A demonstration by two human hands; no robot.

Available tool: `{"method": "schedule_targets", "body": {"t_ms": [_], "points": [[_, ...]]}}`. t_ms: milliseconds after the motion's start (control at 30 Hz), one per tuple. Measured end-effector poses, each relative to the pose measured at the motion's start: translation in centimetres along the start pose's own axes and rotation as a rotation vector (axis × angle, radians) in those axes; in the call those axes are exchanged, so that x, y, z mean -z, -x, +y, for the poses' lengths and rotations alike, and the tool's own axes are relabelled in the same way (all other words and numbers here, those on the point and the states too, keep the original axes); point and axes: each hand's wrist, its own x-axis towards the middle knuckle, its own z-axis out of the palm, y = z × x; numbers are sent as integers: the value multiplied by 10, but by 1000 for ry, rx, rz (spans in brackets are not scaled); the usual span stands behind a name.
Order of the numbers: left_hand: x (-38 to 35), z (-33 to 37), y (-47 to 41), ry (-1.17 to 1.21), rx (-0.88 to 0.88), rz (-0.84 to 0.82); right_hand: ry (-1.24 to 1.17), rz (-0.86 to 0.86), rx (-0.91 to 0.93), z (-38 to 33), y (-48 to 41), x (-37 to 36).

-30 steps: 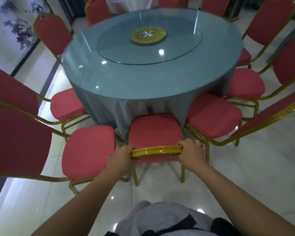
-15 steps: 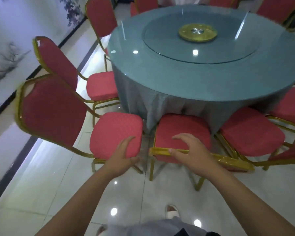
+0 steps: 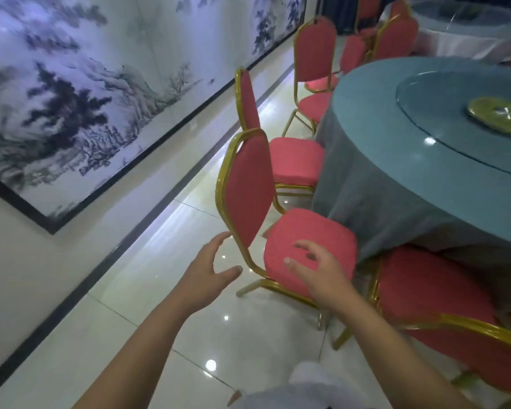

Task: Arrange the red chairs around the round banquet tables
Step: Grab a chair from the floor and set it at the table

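red chair [image 3: 278,219], centre frame, beside round table [image 3: 419,160]; left hand [image 3: 207,278] and right hand [image 3: 322,273] spread, empty, flanking its backrest and seat.

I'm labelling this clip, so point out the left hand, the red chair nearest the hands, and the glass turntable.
left hand [image 3: 204,277], head view, middle of the hand.
red chair nearest the hands [image 3: 248,187], head view, on its padded backrest.
glass turntable [image 3: 440,119], head view, bare glass towards its left edge.
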Motion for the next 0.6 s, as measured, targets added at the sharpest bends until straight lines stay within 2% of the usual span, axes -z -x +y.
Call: {"method": "schedule_targets", "body": {"t_ms": [233, 433, 600], "points": [[77, -46, -57, 118, 5, -9, 59, 10, 12, -45, -77, -43], [142, -75, -166, 78, -27, -55, 38, 166, 52, -81, -206, -48], [226, -74, -269, 8, 19, -69, -123, 191, 47, -129, -326, -69]]}}
